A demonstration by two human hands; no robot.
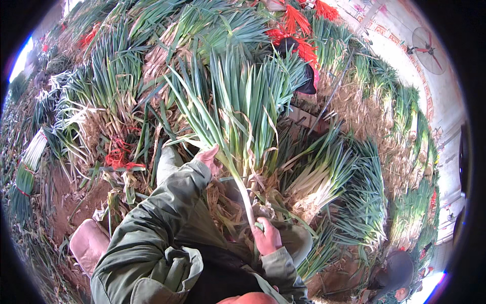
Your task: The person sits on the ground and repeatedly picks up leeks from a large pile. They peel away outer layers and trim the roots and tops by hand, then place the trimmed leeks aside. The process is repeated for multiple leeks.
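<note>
One long green onion point(244, 192) slants across my lap, its leaves pointing up and away. Around the start of its leaves are the fingers of my left hand point(209, 159). Lower down, my right hand point(267, 236) grips the white root end; a small greenish piece shows at its thumb, too little to name. Just beyond my hands a thick bunch of green onions point(243, 102) stands with leaves upward. Dry peeled leaves point(222, 207) lie between my knees. To the right of them rests a pile of pale-stemmed green onions point(315, 182).
Red twine point(119, 154) lies at the left, with more red strands point(296, 22) at the top. A tied onion bundle point(30, 163) is far left. A pinkish padded seat point(89, 243) is beside me. A wall fan point(427, 49) hangs at right. Another person point(396, 269) is lower right.
</note>
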